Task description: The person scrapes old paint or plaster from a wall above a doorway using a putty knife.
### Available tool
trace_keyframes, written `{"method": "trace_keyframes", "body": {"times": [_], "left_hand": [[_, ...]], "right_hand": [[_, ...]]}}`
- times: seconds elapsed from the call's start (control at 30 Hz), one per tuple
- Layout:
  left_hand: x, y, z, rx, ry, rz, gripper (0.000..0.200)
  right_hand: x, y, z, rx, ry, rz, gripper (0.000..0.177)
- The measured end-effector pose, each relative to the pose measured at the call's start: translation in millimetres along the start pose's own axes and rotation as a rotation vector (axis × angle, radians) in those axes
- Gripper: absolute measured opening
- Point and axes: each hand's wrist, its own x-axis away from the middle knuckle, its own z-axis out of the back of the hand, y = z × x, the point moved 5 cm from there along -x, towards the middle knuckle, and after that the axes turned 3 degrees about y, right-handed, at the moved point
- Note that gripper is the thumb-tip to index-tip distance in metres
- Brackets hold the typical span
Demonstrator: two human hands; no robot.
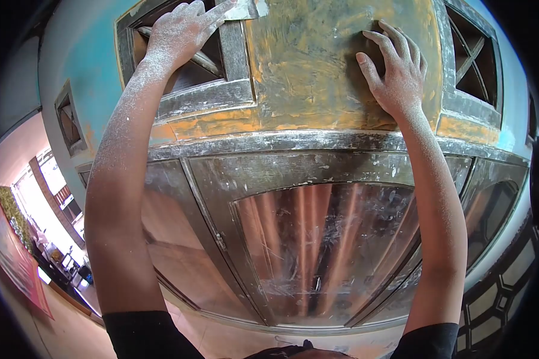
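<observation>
White dust coats my left hand (182,33), raised at the upper left with its fingers closed around a putty knife (243,11). The knife's flat blade lies against the wall beside the frame of a wooden vent (238,54); its handle is hidden in my grip. My right hand (399,73), also dusty, is open, its fingers bent and spread over the wall panel (317,72). That panel shows patchy orange-yellow and dark greenish-grey, with rough scraped marks. Nothing shows in my right hand.
Below the panel runs a paint-specked wooden ledge (281,141), above glazed wooden doors with reddish curtains (329,239) behind the glass. Another vent (474,60) sits to the right. Turquoise wall (96,66) and a bright doorway (39,197) are on the left.
</observation>
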Motion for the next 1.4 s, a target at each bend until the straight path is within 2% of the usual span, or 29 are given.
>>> {"method": "trace_keyframes", "body": {"times": [0.13,0.2,0.33,0.4,0.43,0.5,0.6,0.93,1.0,1.03,1.07,1.27,1.4], "left_hand": [[4,-12,-13,-0.026,-0.015,0.007,0.050],[6,-19,-31,-0.209,0.144,-0.039,0.055],[3,-24,-45,-0.210,0.157,-0.042,0.055],[4,-26,-47,-0.208,0.250,-0.102,0.054],[5,-17,-27,-0.207,0.244,-0.101,0.054],[1,-5,-1,-0.028,0.018,-0.014,0.050],[0,-6,2,-0.018,-0.004,-0.007,0.050],[-3,1,3,-0.008,0.043,-0.019,0.052],[0,-2,5,0.056,-0.026,0.024,0.050],[9,-14,-28,-0.073,0.190,-0.049,0.053],[15,-16,-35,-0.072,0.194,-0.051,0.053],[47,4,-26,0.082,0.050,0.032,0.057],[61,36,-10,0.182,0.065,0.080,0.052]], "right_hand": [[3,2,-2,-0.018,-0.006,-0.004,0.046],[2,2,-2,-0.019,0.008,-0.004,0.046],[1,1,0,-0.015,0.004,-0.010,0.046],[2,-1,0,-0.020,-0.006,-0.014,0.046],[2,-1,-1,-0.010,-0.005,-0.014,0.047],[2,-3,-2,-0.005,-0.004,-0.013,0.048],[2,-6,-3,0.031,-0.003,-0.010,0.050],[3,-2,-1,-0.015,0.002,-0.013,0.052],[3,-2,-3,-0.011,0.005,-0.010,0.051],[4,-2,-4,-0.006,-0.007,-0.017,0.051],[4,-1,-4,0.001,-0.018,-0.025,0.052],[4,-1,-5,0.015,-0.026,-0.027,0.051],[4,-1,-4,0.001,-0.011,-0.026,0.050]]}}
